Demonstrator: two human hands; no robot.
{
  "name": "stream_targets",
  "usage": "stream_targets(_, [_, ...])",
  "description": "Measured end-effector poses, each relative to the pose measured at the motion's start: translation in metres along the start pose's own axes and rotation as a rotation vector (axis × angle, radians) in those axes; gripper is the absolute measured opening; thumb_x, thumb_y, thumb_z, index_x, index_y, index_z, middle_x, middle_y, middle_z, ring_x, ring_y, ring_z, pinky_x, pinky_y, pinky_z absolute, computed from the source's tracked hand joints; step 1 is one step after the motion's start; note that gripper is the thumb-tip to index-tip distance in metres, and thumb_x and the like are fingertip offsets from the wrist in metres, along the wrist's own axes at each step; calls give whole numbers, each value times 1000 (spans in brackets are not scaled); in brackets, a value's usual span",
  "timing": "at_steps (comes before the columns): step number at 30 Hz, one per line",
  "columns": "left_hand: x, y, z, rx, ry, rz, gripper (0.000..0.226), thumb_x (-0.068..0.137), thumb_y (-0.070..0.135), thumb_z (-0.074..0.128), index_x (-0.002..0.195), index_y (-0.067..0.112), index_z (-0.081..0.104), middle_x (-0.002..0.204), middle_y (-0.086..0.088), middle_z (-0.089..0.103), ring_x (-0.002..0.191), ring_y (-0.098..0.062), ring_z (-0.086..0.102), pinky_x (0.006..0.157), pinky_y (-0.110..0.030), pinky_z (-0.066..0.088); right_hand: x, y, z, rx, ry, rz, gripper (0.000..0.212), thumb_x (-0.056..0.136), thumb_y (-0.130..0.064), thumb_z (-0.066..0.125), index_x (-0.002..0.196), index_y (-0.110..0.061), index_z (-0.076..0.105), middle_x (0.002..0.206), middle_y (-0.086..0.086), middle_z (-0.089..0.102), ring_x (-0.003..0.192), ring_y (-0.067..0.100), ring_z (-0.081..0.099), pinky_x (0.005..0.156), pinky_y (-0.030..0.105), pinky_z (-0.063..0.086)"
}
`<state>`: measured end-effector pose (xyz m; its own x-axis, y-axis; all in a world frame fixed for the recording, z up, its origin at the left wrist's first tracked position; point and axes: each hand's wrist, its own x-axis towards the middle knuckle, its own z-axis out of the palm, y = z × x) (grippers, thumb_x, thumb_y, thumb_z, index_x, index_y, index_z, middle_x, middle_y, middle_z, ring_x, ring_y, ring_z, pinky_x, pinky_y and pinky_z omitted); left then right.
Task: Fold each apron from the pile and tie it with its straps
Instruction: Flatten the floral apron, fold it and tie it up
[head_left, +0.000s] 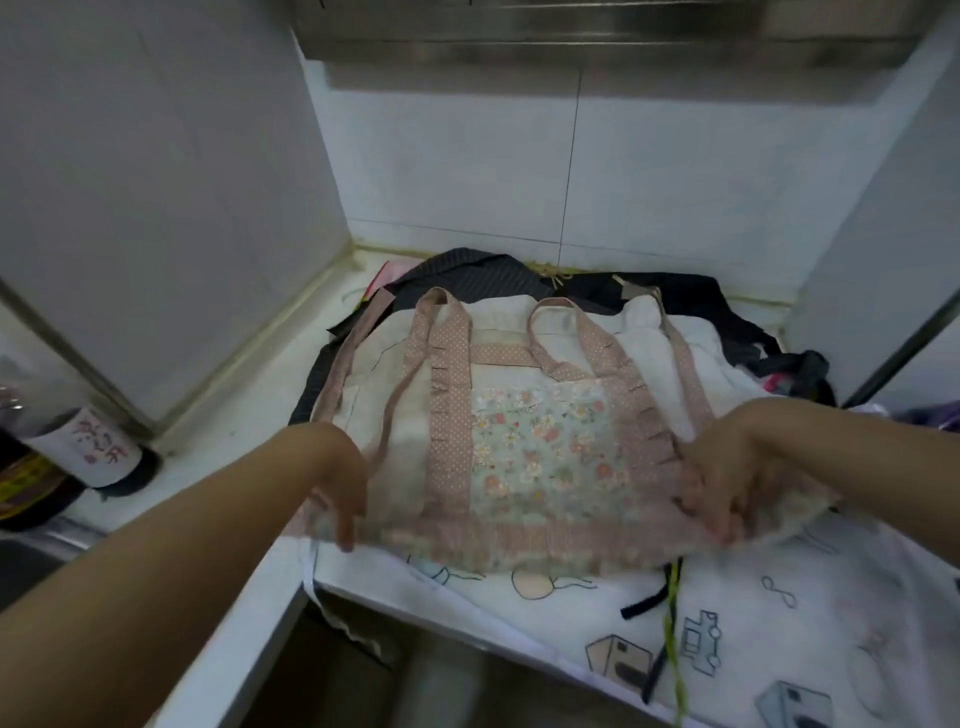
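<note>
You face shallow alcove: white tiled back wall (519, 171) ahead, dark grout line running down it. Plain white wall panel (156, 182) on your left, matching side wall (883, 218) on your right, both meeting back wall at corners. Brushed steel range hood (571, 36) overhead at top of view. White countertop (244, 421) below, yellowed sealant seam (311, 299) along its joint with walls. At your far left, bottle (98, 447) with white label stands beside dark containers (31, 483); steel sink edge (62, 538) just below. Light soft, even, rather dim
</note>
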<state>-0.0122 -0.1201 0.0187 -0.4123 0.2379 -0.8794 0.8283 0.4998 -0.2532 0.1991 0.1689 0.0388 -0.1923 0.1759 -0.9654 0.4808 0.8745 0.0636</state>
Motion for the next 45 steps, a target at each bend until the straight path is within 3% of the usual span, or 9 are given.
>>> stream_targets(5, [32, -2, -8, -357, 213, 37, 59, 90, 45, 59, 141, 19, 44, 144, -2, 43, 127, -19, 46, 104, -27, 36, 27, 12, -12, 171, 509, -202, 30, 88, -26, 61, 114, -13, 65, 102, -3, 60, 96, 18, 57, 79, 24, 47])
stream_targets(12, [81, 9, -40, -891, 818, -39, 46, 97, 34, 44, 134, 7, 47, 127, -20, 55, 113, -35, 53, 94, -36, 44, 62, 14, -58, 629, 925, -229, 66, 89, -27, 61, 144, -8, 31, 147, 12, 35, 129, 28, 42, 104, 35, 36])
stream_targets(20, [126, 15, -59, -1377, 1039, -206, 81, 78, 43, 75, 139, 7, 37, 140, -19, 34, 115, -38, 49, 91, -42, 43, 120, 10, -85, 1188, 712, -227, 62, 79, -43, 71, 124, -3, 57, 114, 14, 65, 87, 25, 63, 66, 29, 51])
stream_targets(26, [138, 17, -75, -1259, 1047, 28, 30, 89, 37, 64, 70, 14, 57, 65, 5, 58, 71, -22, 62, 54, -26, 35, 117, -10, -93, 1067, 641, -471, 32, 76, -34, 76, 103, -17, 66, 96, -3, 68, 89, 15, 65, 70, 22, 52])
stream_targets(32, [98, 18, -112, -1508, 1444, 144, 30, 99, 19, 46, 72, 9, 53, 63, -4, 55, 54, -8, 50, 43, -13, 36, 80, -15, -90, 1137, 1369, -615, 41, 89, -19, 63, 56, -10, 41, 45, -5, 48, 41, 6, 46, 46, 26, 39])
stream_targets(35, [82, 9, -146, -1570, 1601, 262, 31, 99, 10, 41, 72, 20, 51, 66, 5, 53, 51, 6, 48, 46, -7, 35, 80, 4, -99, 1213, 1490, -561, 38, 87, -22, 65, 62, -5, 42, 55, 10, 45, 50, 16, 46, 51, 30, 38])
stream_targets(38, [118, -10, -172, -1396, 1417, 185, 11, 96, 15, 47, 94, 12, 58, 84, -1, 61, 74, -8, 61, 63, -20, 47, 97, 14, -109, 1101, 1365, -470, 35, 86, -35, 63, 61, -20, 43, 55, -5, 39, 48, 8, 42, 52, 24, 38])
stream_targets(41, [160, -19, -175, -1291, 902, 110, 69, 86, 31, 62, 145, 10, 31, 133, -14, 51, 118, -35, 54, 94, -41, 48, 109, 13, -114, 1046, 1141, -469, 14, 91, -19, 60, 81, -26, 55, 73, -14, 49, 59, -15, 51, 54, -4, 32])
stream_targets(45, [169, -6, -169, -1191, 1028, 130, 77, 89, 40, 61, 150, 14, 22, 147, -18, 35, 131, -35, 40, 105, -46, 38, 120, 19, -125, 1207, 1043, -418, 22, 93, -17, 57, 115, -12, 59, 87, -10, 55, 65, -6, 41, 42, -3, 32])
